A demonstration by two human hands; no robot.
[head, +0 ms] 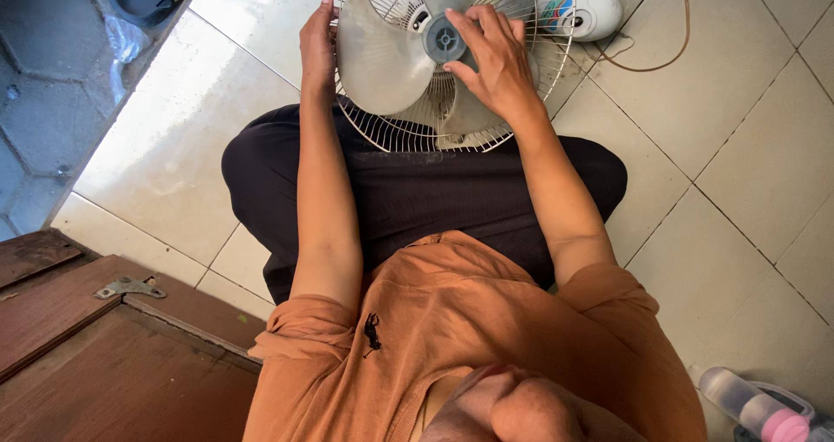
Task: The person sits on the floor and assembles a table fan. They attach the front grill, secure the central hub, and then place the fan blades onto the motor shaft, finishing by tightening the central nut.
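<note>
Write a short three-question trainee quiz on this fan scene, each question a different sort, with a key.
1. True or false: the right hand rests on the hub of the fan blades.
2. What does the left hand hold? A) the cable B) the wire guard's rim C) the bottle
3. Fill in: the pink-capped bottle lies on the tiled ____.

Key: 1 true; 2 B, the wire guard; 3 floor.

pale tiled floor (764,164), sunlit; brown wooden door (104,355) at left.
</note>
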